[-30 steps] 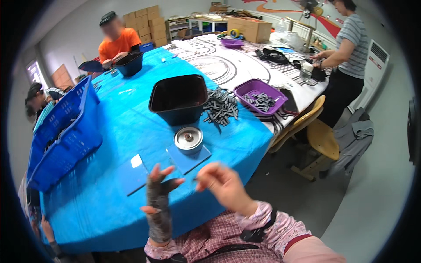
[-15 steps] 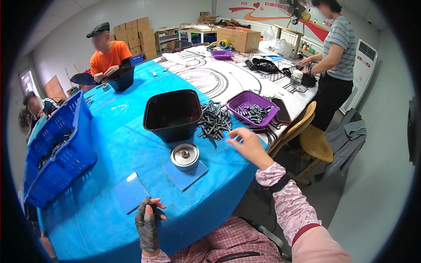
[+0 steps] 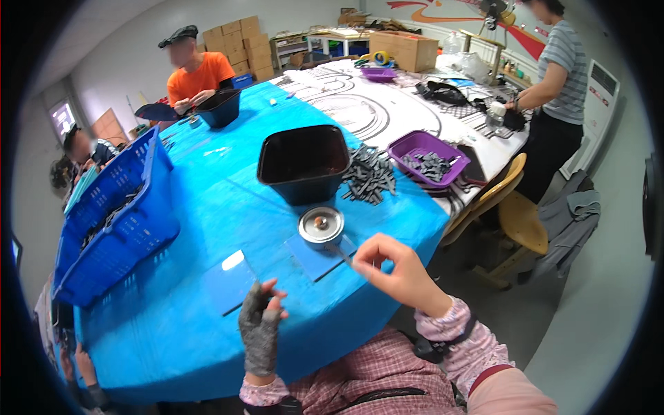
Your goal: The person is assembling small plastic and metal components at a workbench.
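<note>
My right hand [image 3: 395,268] pinches a thin dark piece [image 3: 340,252] between thumb and forefinger. Its tip points at a round metal tin [image 3: 320,225], which sits on a blue square pad [image 3: 312,261] on the blue table [image 3: 207,200]. My left hand [image 3: 261,326], in a grey fingerless glove, hovers at the table's near edge. Its fingers are loosely apart and hold nothing, just below a clear plastic sheet [image 3: 232,277]. Beyond the tin stand a black bin [image 3: 304,162] and a pile of small dark parts [image 3: 370,180].
A blue basket [image 3: 114,221] stands at the left. A purple tray [image 3: 423,155] of dark parts lies on the white table at right, with a wooden chair [image 3: 512,207] beside it. A person in orange [image 3: 197,69] sits at the far side; a person in stripes [image 3: 557,69] stands at right.
My right hand reached out to the pile of dark parts, then drew back to the tin with a piece in its fingers. My left hand dropped, then rose to the table edge.
</note>
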{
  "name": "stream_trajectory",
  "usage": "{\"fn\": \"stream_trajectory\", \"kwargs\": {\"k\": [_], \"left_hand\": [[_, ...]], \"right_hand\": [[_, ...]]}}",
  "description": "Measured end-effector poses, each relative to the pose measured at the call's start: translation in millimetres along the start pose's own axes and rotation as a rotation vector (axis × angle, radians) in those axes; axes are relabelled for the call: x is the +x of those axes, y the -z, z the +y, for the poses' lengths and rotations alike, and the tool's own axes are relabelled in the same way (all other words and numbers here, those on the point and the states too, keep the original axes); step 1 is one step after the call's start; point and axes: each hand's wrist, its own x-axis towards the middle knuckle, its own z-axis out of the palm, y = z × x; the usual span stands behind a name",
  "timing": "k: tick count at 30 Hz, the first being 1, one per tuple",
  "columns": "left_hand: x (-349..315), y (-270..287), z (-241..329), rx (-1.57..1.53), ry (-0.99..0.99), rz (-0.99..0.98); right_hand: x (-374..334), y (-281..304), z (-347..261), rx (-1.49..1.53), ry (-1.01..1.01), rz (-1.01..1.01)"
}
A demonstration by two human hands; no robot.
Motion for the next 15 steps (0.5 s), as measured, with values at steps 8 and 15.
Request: {"fn": "stream_trajectory", "kwargs": {"k": [8, 15], "left_hand": [[-4.6, -43.0, 22.7, 0.153, -0.324, -0.088], [-23.8, -53.3, 35.3, -0.158, -0.039, -0.046]], "right_hand": [[-22.7, -19.1, -38.3, 0.186, 0.079, -0.312], [-30.6, -30.7, -40.6, 0.534, -0.079, -0.25]]}}
